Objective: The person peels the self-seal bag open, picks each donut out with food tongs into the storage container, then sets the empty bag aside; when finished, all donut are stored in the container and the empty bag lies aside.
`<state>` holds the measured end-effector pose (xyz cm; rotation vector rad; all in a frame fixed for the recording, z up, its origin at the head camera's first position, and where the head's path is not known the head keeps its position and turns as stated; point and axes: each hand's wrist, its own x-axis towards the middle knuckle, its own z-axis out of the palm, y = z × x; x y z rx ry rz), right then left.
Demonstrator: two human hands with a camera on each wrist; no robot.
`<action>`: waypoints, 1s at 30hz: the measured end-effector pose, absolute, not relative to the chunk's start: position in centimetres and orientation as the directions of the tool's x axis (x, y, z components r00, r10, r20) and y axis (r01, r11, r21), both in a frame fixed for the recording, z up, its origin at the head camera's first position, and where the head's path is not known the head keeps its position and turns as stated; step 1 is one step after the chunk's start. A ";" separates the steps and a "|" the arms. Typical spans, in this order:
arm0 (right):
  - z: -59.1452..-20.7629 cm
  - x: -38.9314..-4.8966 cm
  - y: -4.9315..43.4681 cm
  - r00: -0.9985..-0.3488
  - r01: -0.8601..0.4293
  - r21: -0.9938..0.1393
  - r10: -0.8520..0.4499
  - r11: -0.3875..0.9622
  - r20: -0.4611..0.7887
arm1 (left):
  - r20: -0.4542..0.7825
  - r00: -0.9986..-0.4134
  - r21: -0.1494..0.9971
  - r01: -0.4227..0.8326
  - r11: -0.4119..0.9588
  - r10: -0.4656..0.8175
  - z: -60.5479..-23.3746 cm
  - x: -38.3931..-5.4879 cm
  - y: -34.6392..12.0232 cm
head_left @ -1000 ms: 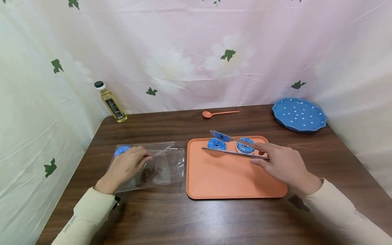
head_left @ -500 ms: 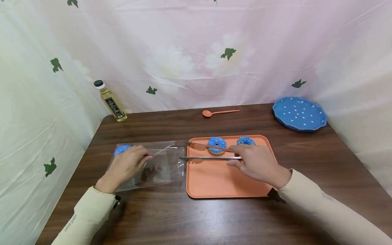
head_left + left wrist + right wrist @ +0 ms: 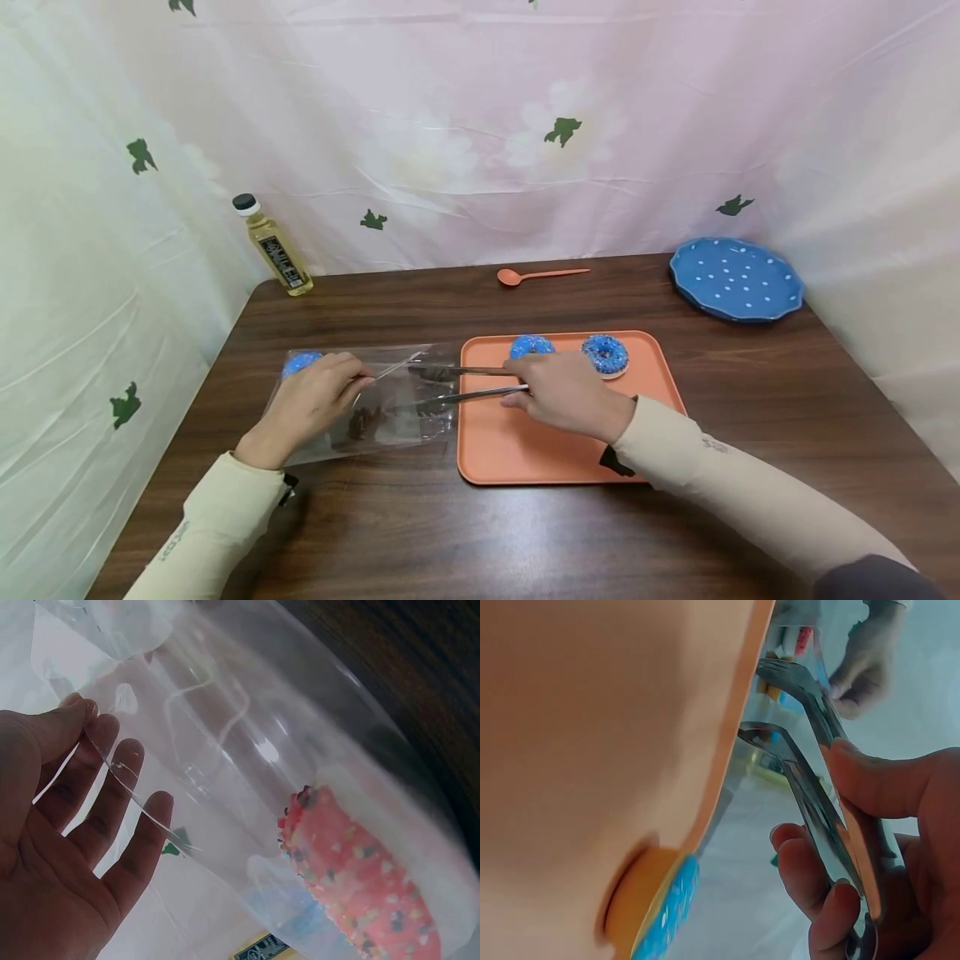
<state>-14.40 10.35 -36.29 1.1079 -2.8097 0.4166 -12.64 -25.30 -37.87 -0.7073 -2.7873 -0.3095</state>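
My left hand [image 3: 307, 408] pinches the edge of a clear plastic bag [image 3: 401, 421] lying left of the tray. Part of a blue doughnut [image 3: 302, 362] shows inside beyond the knuckles, and the left wrist view reveals a pink doughnut [image 3: 360, 877] with sprinkles in there too. My right hand [image 3: 573, 392] grips metal tongs [image 3: 480, 370] pointing left. Their tips stand apart with nothing between them, at the bag's mouth; how far inside they reach I cannot tell. Two blue sprinkled doughnuts, a left one [image 3: 531, 344] partly hidden by the right hand and a right one [image 3: 605, 356], sit on the orange tray [image 3: 525, 454].
An orange spoon [image 3: 510, 277] lies toward the back of the wooden table [image 3: 390, 533]. A blue dotted plate [image 3: 738, 279] stands at the back right. The bottle of yellow liquid [image 3: 279, 250] is at the back left corner, near the hanging cloth [image 3: 450, 125].
My right hand has carried the tongs leftward from above the doughnuts to the bag's mouth. The left hand keeps its place on the bag.
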 end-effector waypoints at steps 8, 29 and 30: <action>-37.1 -15.6 7.9 -0.733 -0.662 -0.309 -0.677 0.683 0.071 | 0.290 -0.848 0.137 0.495 0.858 0.443 -38.0 -12.5 -25.4; -38.2 -18.2 3.3 -0.649 -0.696 -0.397 -0.760 0.599 -0.009 | 0.267 -0.863 0.138 0.474 0.870 0.428 -37.1 -13.0 -25.0; -38.2 -18.3 3.0 -0.645 -0.695 -0.402 -0.764 0.596 -0.017 | 0.268 -0.866 0.137 0.469 0.872 0.423 -37.0 -13.0 -25.0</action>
